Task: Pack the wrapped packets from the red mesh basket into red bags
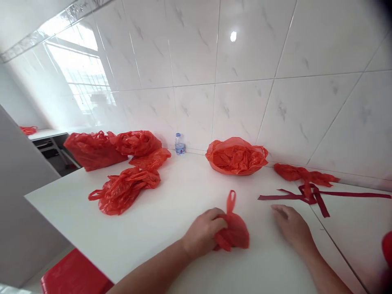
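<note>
My left hand [206, 230] is closed on a crumpled red plastic bag [235, 232] near the front middle of the white table. One loop handle of the bag sticks up above my fingers. To the right, my right hand [290, 224] is held over the table with its fingers loosely curved, a gap at the thumb and nothing in it. Just beyond it lie dark red ribbon strips [312, 194], apart from the fingers. Farther back, against the wall, an opened red bag [237, 157] is filled with more crumpled red plastic.
Bunched red bags [125, 190] lie on the left of the white table [180, 188], with larger red bundles [94, 150] behind them. A small water bottle [179, 145] stands by the tiled wall. Another red bag [290, 172] lies back right. A red stool [73, 273] is below the left edge.
</note>
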Demonstrator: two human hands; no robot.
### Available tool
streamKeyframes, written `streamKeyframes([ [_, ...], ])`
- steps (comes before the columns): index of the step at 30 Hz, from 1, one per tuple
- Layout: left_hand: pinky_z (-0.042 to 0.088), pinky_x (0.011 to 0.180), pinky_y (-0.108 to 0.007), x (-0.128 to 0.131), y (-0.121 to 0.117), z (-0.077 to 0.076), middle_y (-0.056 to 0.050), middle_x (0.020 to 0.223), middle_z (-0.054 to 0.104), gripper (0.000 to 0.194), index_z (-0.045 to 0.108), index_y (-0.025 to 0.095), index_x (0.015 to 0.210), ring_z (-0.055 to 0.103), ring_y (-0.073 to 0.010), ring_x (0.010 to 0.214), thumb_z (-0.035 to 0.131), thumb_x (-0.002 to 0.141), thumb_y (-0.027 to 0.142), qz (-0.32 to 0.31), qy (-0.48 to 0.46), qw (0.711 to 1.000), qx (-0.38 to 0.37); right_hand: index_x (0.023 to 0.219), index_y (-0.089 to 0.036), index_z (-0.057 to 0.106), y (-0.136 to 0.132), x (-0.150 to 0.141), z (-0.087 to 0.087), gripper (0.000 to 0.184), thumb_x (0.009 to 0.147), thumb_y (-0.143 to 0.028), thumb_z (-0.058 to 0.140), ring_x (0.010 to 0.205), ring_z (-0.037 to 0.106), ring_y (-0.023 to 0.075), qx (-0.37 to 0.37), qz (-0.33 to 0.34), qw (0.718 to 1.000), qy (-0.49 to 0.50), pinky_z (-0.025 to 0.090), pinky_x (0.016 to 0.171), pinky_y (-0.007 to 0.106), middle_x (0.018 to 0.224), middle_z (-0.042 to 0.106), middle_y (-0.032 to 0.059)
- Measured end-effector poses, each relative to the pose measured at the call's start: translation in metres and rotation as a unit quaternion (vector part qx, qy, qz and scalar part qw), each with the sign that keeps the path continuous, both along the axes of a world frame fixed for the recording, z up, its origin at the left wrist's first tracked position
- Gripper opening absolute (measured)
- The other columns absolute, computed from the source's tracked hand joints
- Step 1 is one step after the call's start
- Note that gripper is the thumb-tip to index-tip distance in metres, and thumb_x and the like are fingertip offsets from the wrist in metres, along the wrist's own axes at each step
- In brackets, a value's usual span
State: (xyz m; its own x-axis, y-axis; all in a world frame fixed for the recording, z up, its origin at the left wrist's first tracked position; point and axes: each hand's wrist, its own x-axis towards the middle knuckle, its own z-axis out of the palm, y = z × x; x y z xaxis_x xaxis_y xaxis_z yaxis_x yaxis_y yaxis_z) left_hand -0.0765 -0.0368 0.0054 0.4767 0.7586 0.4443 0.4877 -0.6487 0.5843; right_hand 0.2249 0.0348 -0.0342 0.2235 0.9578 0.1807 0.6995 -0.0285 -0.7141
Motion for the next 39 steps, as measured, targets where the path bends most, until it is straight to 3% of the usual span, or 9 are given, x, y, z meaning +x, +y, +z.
streamKeyframes([
  [5, 0.053, 0.076, -0.032, -0.085, -0.015, 0.018, -0.008, 0.117, 0.059, 0.026, 0.063, 0.024, 0.101, 0.060, -0.0247, 0.096, 0.062, 0.075, 0.026, 0.134, 0.064, 0.985, 0.088, 0.093, -0.020, 0.065, -0.002, -0.004, 0.002, 0.031, 0.077, -0.038, 0.046, 0.100, 0.058, 0.0243, 0.014, 0.011, 1.000, -0.010, 0.046, 0.085, 0.037, 0.107, 0.064, 0.0084],
  [9, 0.041, 0.098, -0.047, -0.149, -0.023, 0.016, -0.011, 0.132, 0.051, 0.030, 0.065, 0.025, 0.106, 0.050, -0.0331, 0.118, 0.061, 0.076, 0.026, 0.332, 0.137, 0.912, 0.196, 0.094, -0.020, 0.065, -0.005, -0.006, 0.003, 0.030, 0.078, -0.038, 0.046, 0.100, 0.058, 0.0232, 0.016, 0.013, 1.000, -0.011, 0.046, 0.085, 0.035, 0.107, 0.064, 0.0072],
  [11, 0.027, 0.106, -0.055, -0.172, -0.031, 0.010, -0.010, 0.146, 0.037, 0.046, 0.059, 0.028, 0.120, 0.034, -0.0372, 0.132, 0.064, 0.074, 0.029, 0.395, 0.206, 0.875, 0.191, 0.094, -0.020, 0.064, -0.006, -0.007, 0.002, 0.030, 0.078, -0.038, 0.046, 0.100, 0.058, 0.0226, 0.011, 0.015, 1.000, -0.016, 0.046, 0.085, 0.035, 0.107, 0.064, 0.0064],
  [14, 0.019, 0.109, -0.057, -0.192, -0.046, -0.005, -0.007, 0.155, 0.020, 0.067, 0.045, 0.033, 0.136, 0.018, -0.0379, 0.139, 0.065, 0.073, 0.043, 0.435, 0.251, 0.851, 0.154, 0.094, -0.020, 0.064, -0.005, -0.007, -0.001, 0.030, 0.078, -0.037, 0.046, 0.101, 0.057, 0.0222, 0.011, 0.019, 0.999, -0.031, 0.045, 0.086, 0.035, 0.107, 0.064, 0.0057],
  [20, 0.029, 0.104, -0.057, -0.210, -0.046, -0.032, -0.010, 0.156, 0.011, 0.052, 0.041, 0.029, 0.140, 0.011, -0.0379, 0.141, 0.042, 0.090, 0.044, 0.526, 0.244, 0.812, 0.063, 0.094, -0.020, 0.064, -0.005, -0.007, -0.002, 0.028, 0.078, -0.035, 0.046, 0.100, 0.056, 0.0216, 0.016, 0.022, 0.999, -0.046, 0.045, 0.085, 0.034, 0.107, 0.063, 0.0055],
  [24, 0.033, 0.102, -0.058, -0.217, -0.032, -0.030, -0.012, 0.153, 0.024, 0.046, 0.048, 0.028, 0.136, 0.019, -0.0382, 0.139, 0.038, 0.092, 0.037, 0.520, 0.264, 0.812, 0.009, 0.093, -0.020, 0.064, -0.006, -0.009, -0.001, 0.027, 0.079, -0.034, 0.046, 0.101, 0.056, 0.0210, 0.012, 0.021, 0.998, -0.051, 0.045, 0.086, 0.034, 0.106, 0.063, 0.0050],
  [28, 0.024, 0.105, -0.063, -0.197, -0.022, -0.013, -0.011, 0.152, 0.026, 0.037, 0.059, 0.025, 0.121, 0.019, -0.0387, 0.139, 0.042, 0.089, 0.035, 0.504, 0.248, 0.817, 0.127, 0.093, -0.021, 0.064, -0.006, -0.011, -0.001, 0.026, 0.080, -0.034, 0.046, 0.101, 0.055, 0.0207, 0.014, 0.019, 0.998, -0.062, 0.045, 0.086, 0.034, 0.105, 0.063, 0.0041],
  [32, 0.028, 0.109, -0.055, -0.151, -0.003, 0.005, -0.005, 0.152, 0.024, 0.032, 0.055, 0.030, 0.118, 0.024, -0.0355, 0.138, 0.050, 0.086, 0.031, 0.373, 0.187, 0.883, 0.217, 0.091, -0.021, 0.064, -0.007, -0.016, 0.001, 0.025, 0.081, -0.030, 0.044, 0.097, 0.056, 0.0206, 0.033, 0.027, 0.992, -0.117, 0.045, 0.083, 0.034, 0.102, 0.063, 0.0045],
  [39, 0.038, 0.106, -0.046, -0.050, 0.039, 0.024, -0.014, 0.147, 0.032, 0.039, 0.051, 0.024, 0.123, 0.032, -0.0290, 0.136, 0.055, 0.084, 0.020, 0.134, 0.216, 0.954, 0.156, 0.099, -0.019, 0.064, -0.014, -0.032, -0.009, 0.031, 0.086, -0.031, 0.038, 0.098, 0.058, 0.0207, 0.082, 0.093, 0.973, -0.192, 0.047, 0.083, 0.035, 0.108, 0.061, 0.0071],
])
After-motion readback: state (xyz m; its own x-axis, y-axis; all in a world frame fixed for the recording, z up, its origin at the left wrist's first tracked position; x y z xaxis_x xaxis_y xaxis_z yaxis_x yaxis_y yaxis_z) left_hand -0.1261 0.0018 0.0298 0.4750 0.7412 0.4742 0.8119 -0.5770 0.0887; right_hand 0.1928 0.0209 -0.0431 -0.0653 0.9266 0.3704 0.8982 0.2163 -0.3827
